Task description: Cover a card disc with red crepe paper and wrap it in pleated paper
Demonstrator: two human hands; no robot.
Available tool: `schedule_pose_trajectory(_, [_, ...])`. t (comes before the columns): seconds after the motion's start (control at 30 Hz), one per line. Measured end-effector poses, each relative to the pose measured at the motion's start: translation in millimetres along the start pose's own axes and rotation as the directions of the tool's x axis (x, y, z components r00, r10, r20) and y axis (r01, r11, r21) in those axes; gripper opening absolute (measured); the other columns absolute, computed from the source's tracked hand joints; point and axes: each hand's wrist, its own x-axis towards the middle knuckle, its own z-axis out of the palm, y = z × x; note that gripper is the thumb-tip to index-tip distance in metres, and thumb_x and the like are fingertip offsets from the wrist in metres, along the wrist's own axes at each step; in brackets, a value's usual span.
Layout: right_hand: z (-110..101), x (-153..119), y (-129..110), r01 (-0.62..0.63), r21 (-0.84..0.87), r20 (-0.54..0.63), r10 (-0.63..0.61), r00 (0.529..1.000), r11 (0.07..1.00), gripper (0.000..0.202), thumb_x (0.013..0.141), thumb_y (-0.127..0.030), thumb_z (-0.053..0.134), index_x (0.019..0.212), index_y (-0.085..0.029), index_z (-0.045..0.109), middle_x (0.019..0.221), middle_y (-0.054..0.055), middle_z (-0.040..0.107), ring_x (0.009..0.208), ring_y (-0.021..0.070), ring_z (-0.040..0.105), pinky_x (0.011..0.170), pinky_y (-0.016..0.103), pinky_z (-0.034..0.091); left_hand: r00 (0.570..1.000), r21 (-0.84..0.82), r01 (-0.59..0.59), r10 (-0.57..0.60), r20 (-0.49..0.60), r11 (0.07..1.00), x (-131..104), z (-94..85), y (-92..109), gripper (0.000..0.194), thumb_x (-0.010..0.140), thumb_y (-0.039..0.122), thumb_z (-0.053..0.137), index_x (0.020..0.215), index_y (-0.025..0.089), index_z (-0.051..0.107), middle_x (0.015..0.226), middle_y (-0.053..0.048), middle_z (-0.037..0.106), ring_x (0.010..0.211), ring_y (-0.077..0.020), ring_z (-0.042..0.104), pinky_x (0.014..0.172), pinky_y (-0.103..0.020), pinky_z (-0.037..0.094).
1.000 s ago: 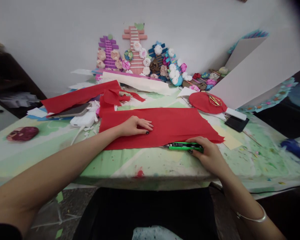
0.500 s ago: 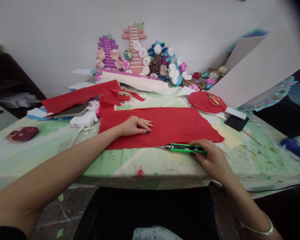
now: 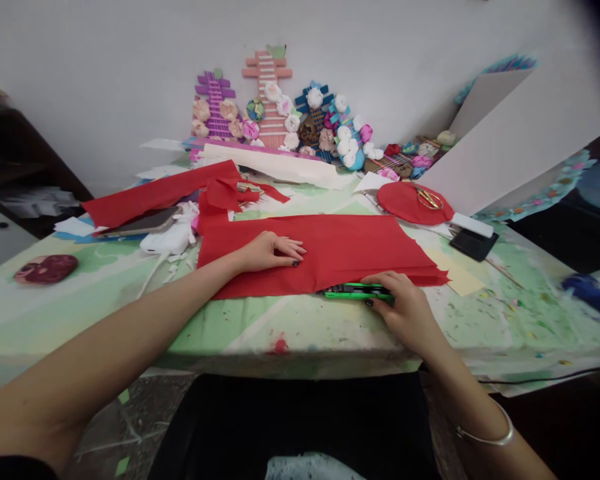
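Note:
A wide sheet of red fabric or crepe paper (image 3: pixel 350 243) lies in front of me, apparently folded, with layered edges at its right end. My left hand (image 3: pixel 273 252) rests on it, fingers stretched out and pressing on its left half. In my right hand (image 3: pixel 400 303) is a green utility knife (image 3: pixel 357 291), held low along the sheet's near edge and pointing left. Its tip is at the edge, with the blade hidden at or under the red layer. The sheet is slightly wrinkled near the tip.
Red strips (image 3: pixel 165 190) and a phone (image 3: pixel 143 223) lie at left beside a white charger (image 3: pixel 167 240). Gold-handled scissors (image 3: pixel 429 199) rest on a red round piece (image 3: pixel 405 203) at right, near a black square object (image 3: pixel 474 245). Decorated stick crafts (image 3: pixel 267 100) lean against the wall.
My right hand has slid the utility knife left along the near edge, and the red layers on the right have shifted and creased. The left hand has stayed in place.

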Motion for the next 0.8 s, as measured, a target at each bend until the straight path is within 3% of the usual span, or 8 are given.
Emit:
schedule_pose_trajectory(0.23, [-7,-11,12,-0.022,-0.004,0.021,0.022,1.0,1.0,0.026,0.078,-0.013,0.054,0.1,-0.022,0.062,0.098,0.007,0.065,0.092,0.0249,0.056,0.081,0.039,0.044,1.0,0.013,0.0,0.0,0.0,1.0,0,0.2,0,0.022,0.078,0.026,0.068,0.098,0.02,0.075,0.109,-0.009,0.071,0.119,-0.0244,0.057,0.107,-0.041,0.042])
schedule_pose_trajectory(0.5, [-10,-15,20,-0.025,-0.004,0.0,0.025,1.0,1.0,0.026,0.077,-0.014,0.055,0.1,-0.021,0.063,0.097,0.007,0.065,0.092,0.025,0.056,0.08,0.039,0.044,0.995,0.139,0.088,-0.081,-0.054,0.986,1,1.4,8,0.04,0.079,0.037,0.065,0.115,0.02,0.068,0.125,-0.008,0.063,0.126,-0.0243,0.052,0.106,-0.038,0.042])
schedule_pose_trajectory(0.63, [-4,-9,14,-0.009,0.009,-0.001,0.009,1.0,1.0,0.027,0.077,-0.013,0.055,0.101,-0.019,0.064,0.097,0.008,0.065,0.092,0.0248,0.056,0.08,0.039,0.044,0.995,0.298,0.085,-0.097,0.027,0.951,7,4.0,10,0.045,0.085,0.045,0.057,0.124,0.024,0.062,0.142,-0.008,0.048,0.134,-0.024,0.041,0.111,-0.04,0.033])
schedule_pose_trajectory(0.8, [2,-3,4,0.001,0.01,0.008,-0.001,1.0,1.0,0.028,0.076,-0.01,0.054,0.101,-0.018,0.064,0.098,0.009,0.065,0.093,0.0245,0.055,0.081,0.038,0.044,0.963,0.533,0.11,-0.222,0.15,0.839,13,8.2,19,0.062,0.086,0.058,0.052,0.142,0.032,0.041,0.155,-0.006,0.028,0.143,-0.0294,0.023,0.115,-0.051,0.016])
